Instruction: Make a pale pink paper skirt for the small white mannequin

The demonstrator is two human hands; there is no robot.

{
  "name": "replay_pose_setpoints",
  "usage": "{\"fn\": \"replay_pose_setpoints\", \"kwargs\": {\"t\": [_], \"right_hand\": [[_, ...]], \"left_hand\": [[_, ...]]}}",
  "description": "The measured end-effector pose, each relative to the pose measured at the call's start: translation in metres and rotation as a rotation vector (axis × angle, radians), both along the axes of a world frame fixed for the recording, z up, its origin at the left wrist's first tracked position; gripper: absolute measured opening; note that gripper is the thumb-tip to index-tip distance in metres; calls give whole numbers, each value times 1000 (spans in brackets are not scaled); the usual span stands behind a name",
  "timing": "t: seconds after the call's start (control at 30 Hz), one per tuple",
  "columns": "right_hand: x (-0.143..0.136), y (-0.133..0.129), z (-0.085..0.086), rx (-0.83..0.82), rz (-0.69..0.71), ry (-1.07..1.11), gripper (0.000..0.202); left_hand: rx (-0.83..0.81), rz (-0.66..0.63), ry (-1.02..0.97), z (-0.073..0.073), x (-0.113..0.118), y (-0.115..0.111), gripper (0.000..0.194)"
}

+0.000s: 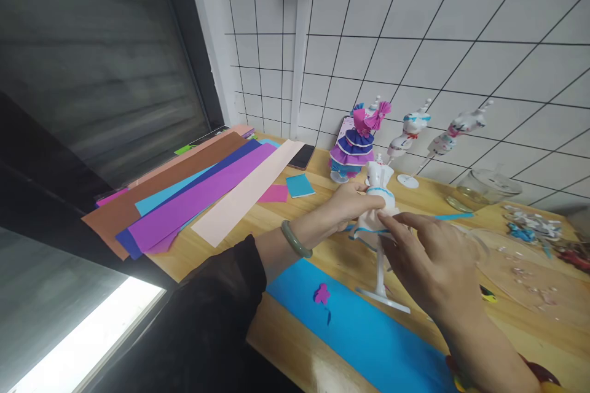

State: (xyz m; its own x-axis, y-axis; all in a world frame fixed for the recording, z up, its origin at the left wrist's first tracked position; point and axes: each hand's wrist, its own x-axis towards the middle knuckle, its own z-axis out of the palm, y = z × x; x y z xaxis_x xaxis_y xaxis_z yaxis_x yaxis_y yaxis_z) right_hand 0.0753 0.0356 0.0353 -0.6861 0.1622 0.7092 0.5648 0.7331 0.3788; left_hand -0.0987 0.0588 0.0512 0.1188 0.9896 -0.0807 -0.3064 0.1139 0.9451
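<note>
A miniature dress form [378, 173] on a white stand wears a small pale dress with blue trim at the waist and hem. My left hand [348, 201] is closed around the form at the waist, thumb across the front. At the dress's skirt [367, 222], my right hand [433, 258] has its fingertips closed on the material; its lower fingers partly hide the stand. The white stand base [382, 299] is just above a blue sheet [359, 331]. On that sheet lies a purple flower-shaped cutout [322, 293] with a small dark blue piece beside it.
Long coloured strips [207, 196] are stacked at the left. Behind my hands stand a form in a layered pink and purple dress [354, 144] and two barer forms [410, 129]. A phone [302, 156], a glass jar [483, 189] and a clear tray of beads [530, 270] are also on the table.
</note>
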Motion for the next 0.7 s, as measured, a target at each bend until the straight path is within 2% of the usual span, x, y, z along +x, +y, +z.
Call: {"fn": "replay_pose_setpoints", "kwargs": {"t": [0.1,0.27,0.5,0.7], "right_hand": [[0,2,-2,-9,-49,16,38],[2,1,3,9,38,63,28],[3,-2,6,35,78,54,37],[-1,2,-1,71,-105,38,43]], "left_hand": [[-50,-8,44,0,2,2,13],[-40,-12,14,-5,2,6,8],[-12,-40,-17,-5,-1,6,4],[-24,-18,-36,0,2,2,9]]}}
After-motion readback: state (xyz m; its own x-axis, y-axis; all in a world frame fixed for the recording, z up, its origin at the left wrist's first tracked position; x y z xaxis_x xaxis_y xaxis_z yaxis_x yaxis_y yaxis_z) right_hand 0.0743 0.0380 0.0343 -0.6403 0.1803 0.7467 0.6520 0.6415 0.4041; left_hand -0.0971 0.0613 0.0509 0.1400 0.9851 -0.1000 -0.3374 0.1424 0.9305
